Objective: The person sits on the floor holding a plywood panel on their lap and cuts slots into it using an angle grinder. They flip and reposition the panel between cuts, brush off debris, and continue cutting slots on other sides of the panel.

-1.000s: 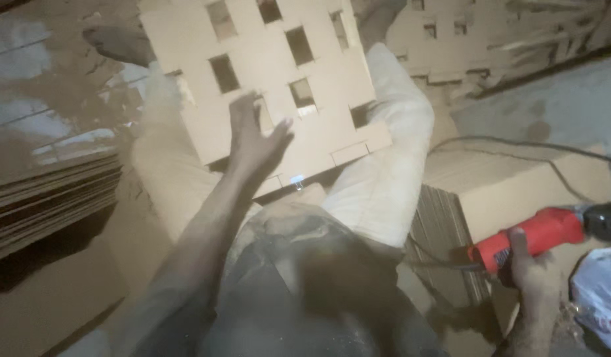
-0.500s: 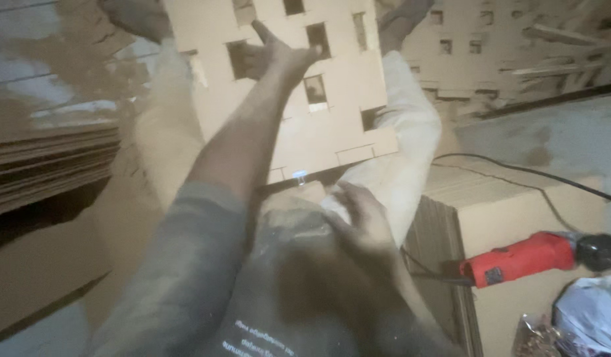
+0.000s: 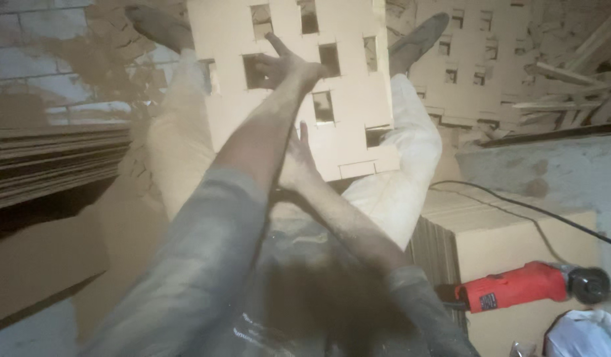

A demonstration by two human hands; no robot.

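Dusty floor [image 3: 570, 165], stacked boards [image 3: 47, 158], cut-out panel [image 3: 292, 92]

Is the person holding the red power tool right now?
No. The red power tool lies alone on a stack of boards, while the left hand and right hand reach the cut-out panel.

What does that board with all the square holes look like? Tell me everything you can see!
The board is a flat, pale tan panel that looks like pressed wood or thick card. Rows of small rectangular holes are cut through it, and its lower edge has a stepped notch. It rests tilted between the person's legs. The left hand presses on its face with fingers spread; the right hand reaches its lower part.
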